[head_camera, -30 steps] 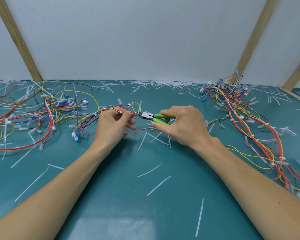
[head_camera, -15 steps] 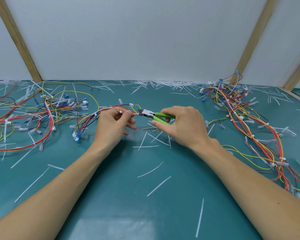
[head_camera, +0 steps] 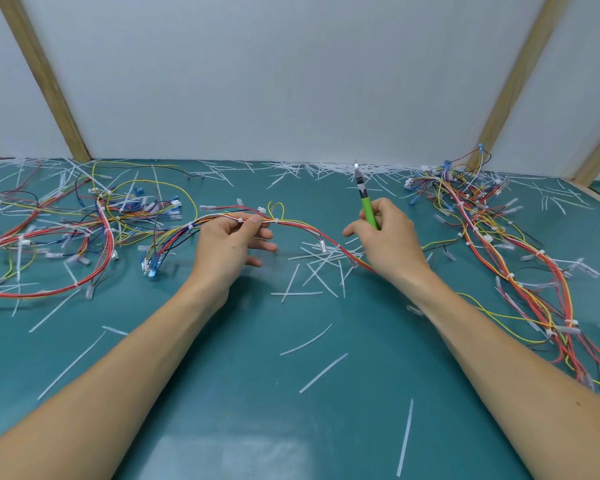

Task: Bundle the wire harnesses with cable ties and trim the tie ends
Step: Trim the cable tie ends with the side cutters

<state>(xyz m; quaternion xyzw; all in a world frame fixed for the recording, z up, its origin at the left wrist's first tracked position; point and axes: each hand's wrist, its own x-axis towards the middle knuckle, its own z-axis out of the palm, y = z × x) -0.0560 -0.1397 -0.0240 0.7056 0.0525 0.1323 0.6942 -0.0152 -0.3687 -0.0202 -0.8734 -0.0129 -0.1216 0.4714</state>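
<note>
My left hand (head_camera: 231, 245) pinches a multicoloured wire harness (head_camera: 302, 225) between thumb and forefinger, just left of a white cable tie (head_camera: 276, 221) with a small yellow loop above it. The harness runs right and down under my right hand (head_camera: 390, 240). That hand grips green-handled cutters (head_camera: 365, 199), their jaws pointing up and away from the harness. A cluster of trimmed white tie ends (head_camera: 321, 268) lies on the mat between my hands.
A tangle of harnesses (head_camera: 84, 223) covers the left of the teal mat (head_camera: 243, 393), and another pile (head_camera: 499, 244) runs down the right side. Cut tie ends are scattered all over, thickest along the back wall (head_camera: 326, 168). Wooden struts lean against the white wall.
My right hand has pulled the cutters away from the harness to the right and swung their jaws upward. My left hand keeps its pinch on the harness.
</note>
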